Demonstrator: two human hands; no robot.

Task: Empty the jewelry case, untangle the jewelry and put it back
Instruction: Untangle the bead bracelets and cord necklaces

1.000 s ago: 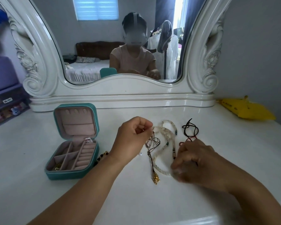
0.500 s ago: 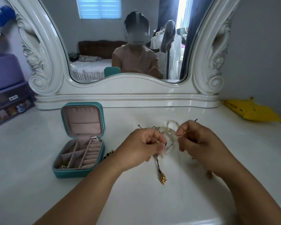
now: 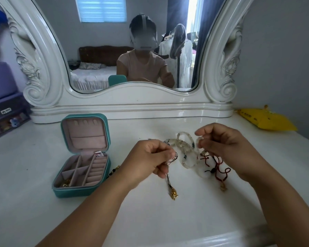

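Observation:
A teal jewelry case (image 3: 70, 190) with pink lining stands open at the left, a small gold piece in its front compartment. My left hand (image 3: 148, 161) pinches a black cord (image 3: 174, 156) whose gold pendant (image 3: 173, 194) rests on the table. My right hand (image 3: 221, 143) pinches a loop of the clear bead bracelets (image 3: 185, 150), lifted slightly. A red cord (image 3: 219, 166) with a small gold charm (image 3: 223, 188) hangs tangled below the beads. Dark beads (image 3: 114, 171) peek out beside the case, under my left wrist.
A white vanity mirror base (image 3: 132, 111) runs along the back of the white table. A yellow pouch (image 3: 266, 120) lies at the right. Purple storage drawers (image 3: 2, 107) stand at the far left.
My right hand rose from the table to the bead loop and pulled right, dragging the red cord and its charm into view. My left hand kept its pinch on the black cord.

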